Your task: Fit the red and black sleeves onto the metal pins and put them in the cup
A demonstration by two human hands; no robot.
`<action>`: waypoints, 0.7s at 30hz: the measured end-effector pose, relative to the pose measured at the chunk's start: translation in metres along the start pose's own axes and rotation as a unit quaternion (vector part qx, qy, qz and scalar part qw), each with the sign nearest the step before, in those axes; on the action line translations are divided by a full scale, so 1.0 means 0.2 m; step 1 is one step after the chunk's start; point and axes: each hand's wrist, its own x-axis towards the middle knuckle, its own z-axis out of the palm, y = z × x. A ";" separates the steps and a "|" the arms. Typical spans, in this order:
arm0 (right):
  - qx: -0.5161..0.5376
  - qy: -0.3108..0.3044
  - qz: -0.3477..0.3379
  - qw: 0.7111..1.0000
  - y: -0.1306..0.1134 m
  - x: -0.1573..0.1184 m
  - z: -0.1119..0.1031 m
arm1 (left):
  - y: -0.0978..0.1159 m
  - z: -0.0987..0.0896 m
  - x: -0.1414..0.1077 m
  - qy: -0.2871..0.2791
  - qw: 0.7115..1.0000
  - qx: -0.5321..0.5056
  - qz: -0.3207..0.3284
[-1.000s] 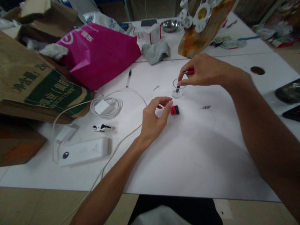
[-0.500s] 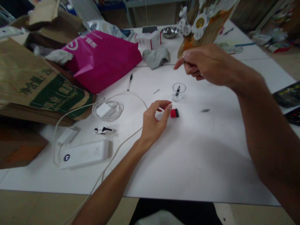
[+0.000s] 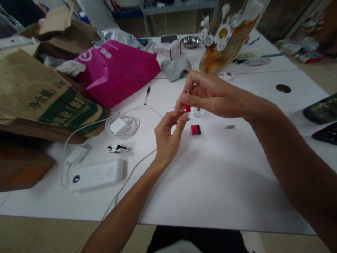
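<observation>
My right hand (image 3: pixel 205 95) is closed in a pinch on a small red plug-like piece (image 3: pixel 187 108) with a metal tip pointing up. Just below it, my left hand (image 3: pixel 170 131) has thumb and index finger brought together at the piece's lower end; what they grip is hidden. On the table to the right of my left hand, two red pieces and a black one (image 3: pixel 199 129) lie side by side, with thin pins towards me. Behind my right fingers stands a small clear cup (image 3: pixel 198 113), mostly covered, something dark inside. Small metal bits (image 3: pixel 230 127) lie further right.
At left lie a white power bank (image 3: pixel 97 174), white-and-black nippers (image 3: pixel 118 148), a coiled cable with charger (image 3: pixel 121 125) and a pen (image 3: pixel 147 95). A magenta bag (image 3: pixel 121 70) and brown paper sack (image 3: pixel 34 84) stand behind. A round hole (image 3: pixel 283 88) opens at right.
My right hand has come down and left to meet my left hand, and the red piece now shows in its fingers. My left hand has shifted slightly left, away from the row of pieces.
</observation>
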 end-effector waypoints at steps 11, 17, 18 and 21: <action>-0.056 0.012 -0.009 0.998 0.02 0.02 -0.02 | -0.01 0.00 0.00 -0.019 1.000 -0.001 -0.024; -0.105 0.012 -0.018 0.994 -0.03 -0.03 -0.14 | -0.01 0.00 0.01 -0.002 1.000 0.002 -0.026; -0.120 0.016 -0.016 0.993 -0.05 -0.03 -0.16 | -0.02 0.00 0.01 -0.003 1.000 -0.002 -0.026; -0.139 0.016 -0.007 0.990 -0.07 -0.05 -0.20 | -0.04 0.00 0.01 -0.004 0.999 -0.003 -0.032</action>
